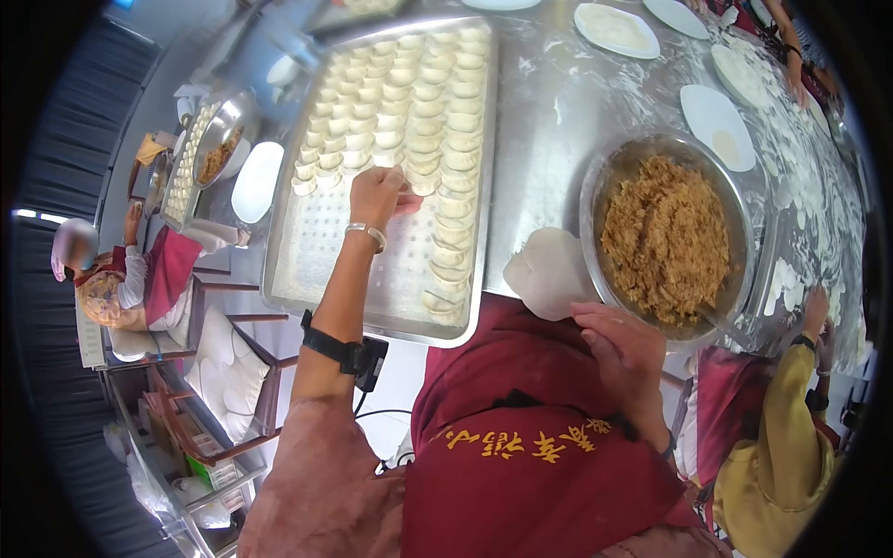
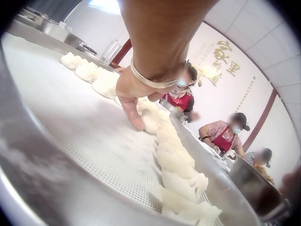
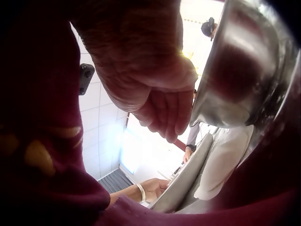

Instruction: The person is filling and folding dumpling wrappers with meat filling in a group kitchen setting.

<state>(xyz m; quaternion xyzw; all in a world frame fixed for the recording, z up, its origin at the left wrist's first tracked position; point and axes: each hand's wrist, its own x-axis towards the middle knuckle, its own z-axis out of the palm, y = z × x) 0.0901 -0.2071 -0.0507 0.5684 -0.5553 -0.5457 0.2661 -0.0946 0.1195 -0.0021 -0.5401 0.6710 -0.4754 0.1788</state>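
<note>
Rows of folded dumplings [image 1: 377, 93] fill the upper part of a metal tray [image 1: 316, 232], with one column down its right side. My left hand [image 1: 379, 197] reaches over the tray, fingers and thumb around a dumpling [image 2: 149, 120] at the lower end of the rows. Beside the bowl's lower left rim is my right hand [image 1: 625, 349], its fingers loosely bent and holding nothing; in the right wrist view the hand [image 3: 160, 99] hangs near the bowl's outer wall. A stack of flat dough wrappers [image 1: 549, 275] lies between tray and bowl.
A steel bowl [image 1: 665, 237] of brown filling, with a utensil in it, stands at the right. White plates [image 1: 716, 126] and flour are on the table beyond. One person [image 1: 786, 446] works at the right; another sits at the far left near a chair with a cushion [image 1: 228, 372].
</note>
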